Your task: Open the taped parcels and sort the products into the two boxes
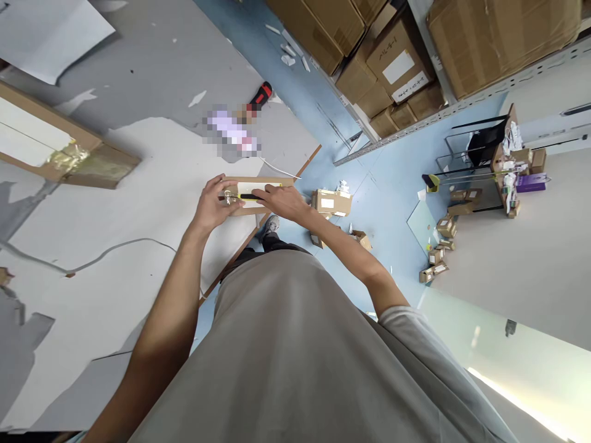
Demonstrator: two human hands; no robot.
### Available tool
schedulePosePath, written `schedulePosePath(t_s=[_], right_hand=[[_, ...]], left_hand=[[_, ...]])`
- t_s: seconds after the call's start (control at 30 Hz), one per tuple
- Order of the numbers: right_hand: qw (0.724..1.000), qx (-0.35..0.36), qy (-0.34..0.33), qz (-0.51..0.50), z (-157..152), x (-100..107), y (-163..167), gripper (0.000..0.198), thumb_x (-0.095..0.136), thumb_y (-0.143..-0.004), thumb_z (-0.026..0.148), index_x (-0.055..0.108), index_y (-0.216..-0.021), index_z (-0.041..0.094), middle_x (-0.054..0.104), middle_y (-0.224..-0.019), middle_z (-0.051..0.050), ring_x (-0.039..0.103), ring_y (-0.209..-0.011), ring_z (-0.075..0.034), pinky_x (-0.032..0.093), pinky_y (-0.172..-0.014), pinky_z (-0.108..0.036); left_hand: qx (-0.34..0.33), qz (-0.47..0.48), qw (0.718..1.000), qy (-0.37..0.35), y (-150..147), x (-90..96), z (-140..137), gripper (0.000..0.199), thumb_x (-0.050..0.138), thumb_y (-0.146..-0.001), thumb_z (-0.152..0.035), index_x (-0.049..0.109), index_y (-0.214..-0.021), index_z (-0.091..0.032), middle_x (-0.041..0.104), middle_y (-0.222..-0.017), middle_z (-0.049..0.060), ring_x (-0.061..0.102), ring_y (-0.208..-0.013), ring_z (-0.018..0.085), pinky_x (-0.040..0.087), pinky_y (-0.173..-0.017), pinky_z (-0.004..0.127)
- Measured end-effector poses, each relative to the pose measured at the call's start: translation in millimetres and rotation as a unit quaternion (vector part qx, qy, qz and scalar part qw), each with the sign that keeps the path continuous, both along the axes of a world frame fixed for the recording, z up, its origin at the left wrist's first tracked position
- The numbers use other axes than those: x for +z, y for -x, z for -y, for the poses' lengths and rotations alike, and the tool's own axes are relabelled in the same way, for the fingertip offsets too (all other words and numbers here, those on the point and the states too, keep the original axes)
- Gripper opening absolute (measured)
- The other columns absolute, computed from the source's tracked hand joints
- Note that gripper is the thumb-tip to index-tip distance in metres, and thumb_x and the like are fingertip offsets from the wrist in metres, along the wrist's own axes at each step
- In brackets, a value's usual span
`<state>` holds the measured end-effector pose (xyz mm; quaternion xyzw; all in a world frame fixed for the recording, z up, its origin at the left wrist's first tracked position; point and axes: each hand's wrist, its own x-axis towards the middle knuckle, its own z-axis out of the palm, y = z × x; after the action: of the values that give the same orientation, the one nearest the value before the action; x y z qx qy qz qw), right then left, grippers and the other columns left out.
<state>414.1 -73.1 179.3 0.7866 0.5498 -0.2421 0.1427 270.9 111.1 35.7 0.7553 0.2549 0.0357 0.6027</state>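
A narrow cardboard box point(255, 210) with a white label lies at the table's corner in front of me. My left hand point(211, 204) grips its left end, thumb and fingers on opposite sides. Shiny clear tape point(228, 196) shows between those fingers. My right hand point(284, 202) is closed around a black and yellow utility knife point(249, 197), held over the label and pointing at the taped end. The blade is too small to make out, so I cannot tell whether it touches the tape.
A red and black tool handle point(261, 95) and a blurred patch point(233, 132) lie farther up the table. A larger taped box point(99, 163) is at left, with a grey cable point(124, 242) below it. Shelves with cartons point(397, 61) stand beyond; boxes point(332, 202) sit on the blue floor.
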Motion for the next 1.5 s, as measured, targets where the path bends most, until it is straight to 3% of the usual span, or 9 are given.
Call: schedulePosePath(t_s=[0.37,0.53,0.73,0.93,1.1,1.33,1.5], right_hand=[[0.999,0.031,-0.018,0.009,-9,-2,-2,0.037,0.034,-0.131,0.033,0.059,-0.158,0.024,0.078,-0.145,-0.018,0.082,-0.117,-0.031,0.063,-0.087,-0.037],[0.997,0.062,-0.019,0.03,-13,-5,-1,0.037,0.038,-0.126,0.016,0.058,-0.156,0.023,0.078,-0.144,-0.018,0.084,-0.117,-0.031,0.064,-0.087,-0.037],[0.997,0.067,-0.004,0.023,-21,10,4,0.043,0.043,-0.119,0.005,0.061,-0.153,0.025,0.078,-0.144,-0.017,0.083,-0.121,-0.031,0.062,-0.091,-0.038],[0.997,-0.017,0.066,0.032,30,34,-28,0.058,0.044,-0.113,0.0,0.063,-0.163,0.023,0.077,-0.147,-0.021,0.081,-0.118,-0.032,0.057,-0.089,-0.039],[0.991,-0.088,0.09,0.043,81,36,-56,0.059,0.037,-0.116,0.002,0.067,-0.163,0.022,0.079,-0.141,-0.022,0.079,-0.121,-0.034,0.054,-0.09,-0.04],[0.988,-0.135,0.078,0.019,100,28,-66,0.047,0.043,-0.122,0.018,0.071,-0.159,0.025,0.081,-0.142,-0.021,0.076,-0.126,-0.036,0.055,-0.097,-0.044],[0.989,-0.123,0.082,0.014,104,24,-80,0.043,0.049,-0.123,0.024,0.07,-0.16,0.024,0.08,-0.143,-0.022,0.074,-0.131,-0.039,0.055,-0.097,-0.044]], left_hand=[[0.011,-0.023,0.999,0.024,-2,11.1,-1,0.065,0.101,-0.073,-0.025,0.079,-0.133,-0.03,0.055,-0.176,0.015,0.056,-0.168,0.044,0.069,-0.121,0.057],[0.012,-0.015,1.0,0.025,-2,4.3,-2,0.065,0.101,-0.076,-0.03,0.079,-0.136,-0.026,0.055,-0.176,0.017,0.057,-0.166,0.046,0.063,-0.126,0.064],[0.023,-0.014,0.999,0.04,-1,-1.6,-4,0.065,0.104,-0.068,-0.038,0.083,-0.13,-0.033,0.058,-0.173,0.014,0.057,-0.166,0.047,0.07,-0.117,0.063],[0.013,-0.021,0.999,0.034,0,1.0,-6,0.066,0.099,-0.068,-0.039,0.082,-0.131,-0.03,0.056,-0.173,0.014,0.059,-0.163,0.045,0.07,-0.118,0.062],[0.012,-0.022,0.999,0.021,0,1.2,-5,0.064,0.096,-0.07,-0.034,0.081,-0.132,-0.027,0.057,-0.17,0.016,0.06,-0.163,0.047,0.071,-0.116,0.063],[0.013,-0.032,0.999,0.015,1,8.0,1,0.064,0.097,-0.072,-0.033,0.079,-0.133,-0.027,0.056,-0.172,0.016,0.058,-0.165,0.045,0.071,-0.117,0.059],[0.03,-0.05,0.998,0.01,1,12.0,6,0.062,0.096,-0.074,-0.028,0.079,-0.134,-0.027,0.056,-0.171,0.017,0.06,-0.162,0.044,0.07,-0.118,0.058]])
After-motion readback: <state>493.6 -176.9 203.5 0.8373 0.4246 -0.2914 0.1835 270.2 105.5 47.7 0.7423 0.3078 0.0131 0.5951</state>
